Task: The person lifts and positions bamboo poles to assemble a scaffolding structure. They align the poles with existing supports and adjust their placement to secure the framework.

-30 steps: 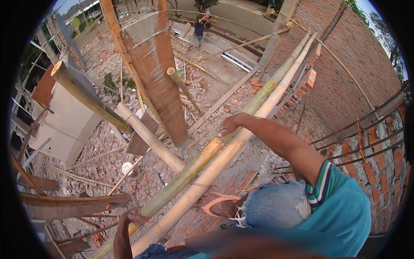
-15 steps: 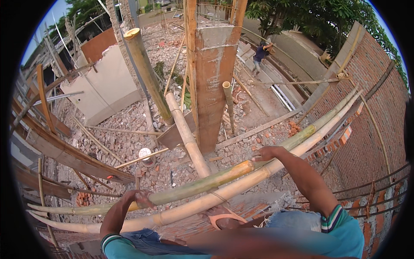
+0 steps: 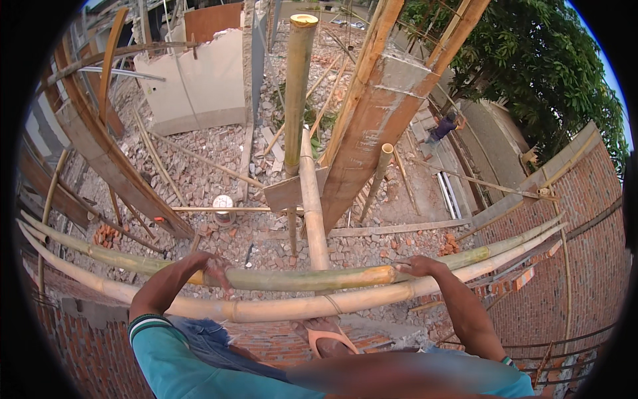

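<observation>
A green bamboo pole [image 3: 312, 278] lies crosswise in front of me, with a yellowed band near its middle. My left hand [image 3: 216, 271] is closed over it on the left, fingers hanging down its near side. Farther right, my right hand [image 3: 420, 266] grips the same pole just beyond that band, its fingertips partly hidden. Along the near side runs a paler bamboo pole [image 3: 272, 309], tied with a thin cord [image 3: 332, 304] near the middle. Under both passes another pale bamboo pole [image 3: 312, 199] pointing away from me. A foot in an orange sandal [image 3: 325, 338] is just below the poles.
Rubble [image 3: 199, 159] covers the ground far below. A tall boarded column [image 3: 379, 113] and an upright thick bamboo [image 3: 299, 93] stand ahead. Brick walls [image 3: 571, 233] rise at right, with bent rebar [image 3: 578, 359] near me. A white bucket [image 3: 223, 203] sits below; another person [image 3: 440, 126] works beyond.
My view has turned left and tilted, so the column and upright bamboo appear farther right. Both hands stay on the green pole, which looks more level now.
</observation>
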The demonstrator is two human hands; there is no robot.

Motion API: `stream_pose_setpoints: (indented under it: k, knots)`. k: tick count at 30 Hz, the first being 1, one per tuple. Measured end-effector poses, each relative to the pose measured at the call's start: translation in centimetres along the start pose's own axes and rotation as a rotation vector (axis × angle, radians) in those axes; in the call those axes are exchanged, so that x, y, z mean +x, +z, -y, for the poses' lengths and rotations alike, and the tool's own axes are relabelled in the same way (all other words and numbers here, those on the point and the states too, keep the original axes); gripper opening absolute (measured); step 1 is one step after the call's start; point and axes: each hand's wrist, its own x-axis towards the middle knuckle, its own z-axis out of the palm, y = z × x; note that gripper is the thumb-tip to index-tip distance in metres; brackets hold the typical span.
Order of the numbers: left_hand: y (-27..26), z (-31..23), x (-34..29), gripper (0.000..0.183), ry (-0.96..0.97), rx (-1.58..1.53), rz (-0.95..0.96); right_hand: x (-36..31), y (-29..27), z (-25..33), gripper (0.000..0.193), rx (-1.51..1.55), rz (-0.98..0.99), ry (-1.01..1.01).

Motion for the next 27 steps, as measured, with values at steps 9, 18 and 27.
stream_pose_setpoints:
  k: [9, 18, 27]
  knots:
    - [0.3, 1.3, 0.8, 0.062, 0.009, 0.023, -0.043, -0.6, -0.1, 0.6, 0.071, -0.014, -0.052, -0.032]
    - [0.5, 1.8, 0.9, 0.066, 0.044, -0.090, -0.025, -0.6, 0.1, 0.7, 0.073, -0.022, -0.037, 0.009]
    - [0.4, 0.8, 0.3, 0.056, 0.043, -0.034, -0.055, -0.5, 0.1, 0.7, 0.073, -0.048, -0.045, -0.001]
